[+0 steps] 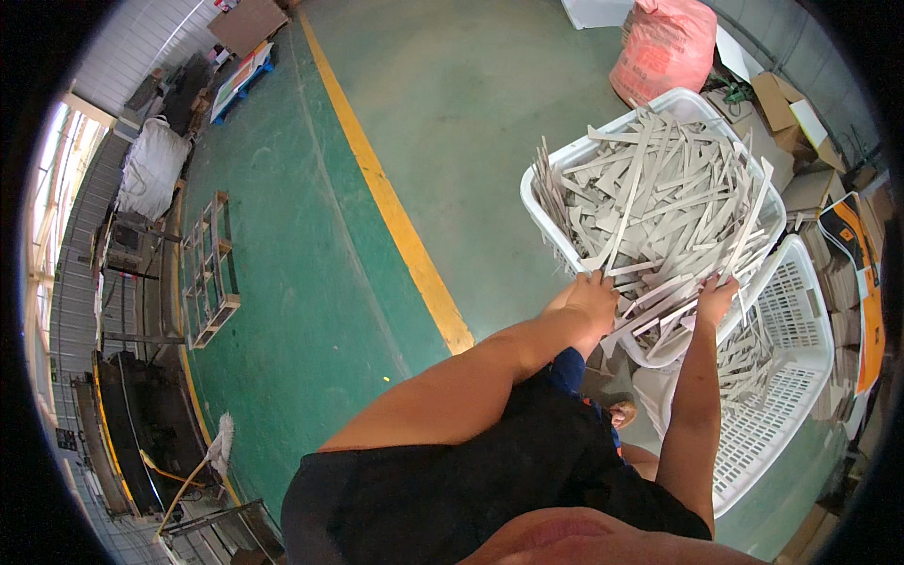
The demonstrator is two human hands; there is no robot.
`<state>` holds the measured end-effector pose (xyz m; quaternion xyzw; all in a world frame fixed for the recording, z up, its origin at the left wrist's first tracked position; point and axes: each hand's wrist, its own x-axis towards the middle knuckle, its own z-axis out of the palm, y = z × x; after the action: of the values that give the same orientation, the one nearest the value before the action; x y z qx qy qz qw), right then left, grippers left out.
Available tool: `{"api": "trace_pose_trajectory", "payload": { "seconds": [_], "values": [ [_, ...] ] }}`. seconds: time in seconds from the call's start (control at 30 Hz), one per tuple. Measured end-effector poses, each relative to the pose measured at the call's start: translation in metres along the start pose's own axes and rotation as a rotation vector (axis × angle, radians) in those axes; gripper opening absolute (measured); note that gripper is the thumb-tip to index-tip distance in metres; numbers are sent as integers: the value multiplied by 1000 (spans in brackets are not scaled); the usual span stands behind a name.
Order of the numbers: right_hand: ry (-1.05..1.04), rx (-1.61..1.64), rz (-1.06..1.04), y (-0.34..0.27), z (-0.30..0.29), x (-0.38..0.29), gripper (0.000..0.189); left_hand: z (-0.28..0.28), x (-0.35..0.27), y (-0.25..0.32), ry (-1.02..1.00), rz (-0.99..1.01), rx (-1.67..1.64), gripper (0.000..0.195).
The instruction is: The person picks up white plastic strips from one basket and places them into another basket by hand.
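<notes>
A white plastic basket is heaped above its rim with thin, pale grey cut strips, some long and pointed. At the basket's near left edge, my left hand is closed on strips that stick up and down past the fingers. My right hand pinches a long pale strip at the near right side of the heap. Several strips lie slanting between the two hands. Under and to the right of the full basket stands a second white perforated basket, with more strips inside.
A pink woven sack stands behind the full basket. Cardboard pieces and an orange-black printed panel line the right side. A yellow line crosses the green floor. At the left are a wooden pallet, a white bulk bag and a mop.
</notes>
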<state>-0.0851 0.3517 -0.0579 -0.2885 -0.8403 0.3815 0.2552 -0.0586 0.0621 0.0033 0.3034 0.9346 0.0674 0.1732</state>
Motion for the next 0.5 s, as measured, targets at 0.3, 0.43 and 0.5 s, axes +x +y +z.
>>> {"api": "trace_pose_trajectory", "payload": {
  "seconds": [0.3,0.43,0.5],
  "values": [
    [216,199,77,8,-82,-50,39,1,-3,-1,-8,-24,8,44],
    [368,526,184,66,-137,-70,41,2,-5,-1,-16,-24,9,45],
    [459,-89,120,80,-168,-92,44,1,-5,2,-14,-5,25,45]
  ]
}}
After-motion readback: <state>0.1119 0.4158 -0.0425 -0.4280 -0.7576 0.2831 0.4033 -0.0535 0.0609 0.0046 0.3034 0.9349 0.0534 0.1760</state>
